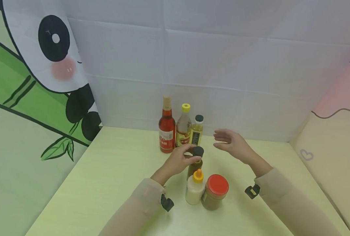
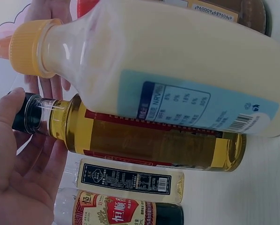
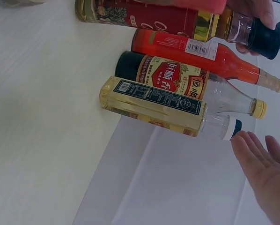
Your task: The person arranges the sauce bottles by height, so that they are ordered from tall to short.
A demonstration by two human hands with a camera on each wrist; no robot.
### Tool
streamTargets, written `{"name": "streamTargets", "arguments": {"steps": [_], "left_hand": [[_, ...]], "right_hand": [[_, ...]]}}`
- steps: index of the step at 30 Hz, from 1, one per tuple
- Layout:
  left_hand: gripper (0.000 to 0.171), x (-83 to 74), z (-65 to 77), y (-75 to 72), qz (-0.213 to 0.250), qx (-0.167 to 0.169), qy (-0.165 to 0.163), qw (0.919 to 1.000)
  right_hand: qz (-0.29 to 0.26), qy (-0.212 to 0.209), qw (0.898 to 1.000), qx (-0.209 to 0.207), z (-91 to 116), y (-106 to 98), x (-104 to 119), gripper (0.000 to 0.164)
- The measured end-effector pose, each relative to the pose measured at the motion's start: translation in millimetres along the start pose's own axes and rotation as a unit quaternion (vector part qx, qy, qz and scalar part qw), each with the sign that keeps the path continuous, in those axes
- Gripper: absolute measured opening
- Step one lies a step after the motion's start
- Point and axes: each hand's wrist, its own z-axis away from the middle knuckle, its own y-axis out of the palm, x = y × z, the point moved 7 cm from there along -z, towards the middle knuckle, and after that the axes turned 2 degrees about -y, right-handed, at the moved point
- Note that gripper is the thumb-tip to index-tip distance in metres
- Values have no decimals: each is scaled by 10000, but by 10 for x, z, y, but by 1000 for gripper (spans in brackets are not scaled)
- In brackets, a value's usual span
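My left hand has its thumb and fingers around the dark cap of an oil bottle, which stands upright with a maroon label. In the left wrist view, the thumb presses the side of the cap. Just in front of that bottle stands a squeeze bottle of pale sauce with an orange-yellow nozzle cap. Beside it is a brown jar with a red lid. My right hand hovers with nothing in it, fingers extended to the left, near the slim bottle of light yellow liquid at the back.
At the back, close to the white cloth wall, a red vinegar bottle and a yellow-capped bottle stand in a row with the slim bottle. Side panels with printed drawings flank the pale yellow table.
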Motion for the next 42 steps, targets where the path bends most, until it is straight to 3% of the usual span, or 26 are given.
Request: {"name": "streamTargets", "arguments": {"steps": [25,33,42], "left_hand": [[45,20,2,4,72,-8,-13,10000],[46,15,0,1,44,-10,-30,10000],[46,25,-5,7,76,-12,-3,10000]], "right_hand": [[-347,-115,9991,221,567,142,-50,57],[-226,2,9991,362,654,240,-118,56],[-166,-175,9983,528,754,310,-136,56]]}}
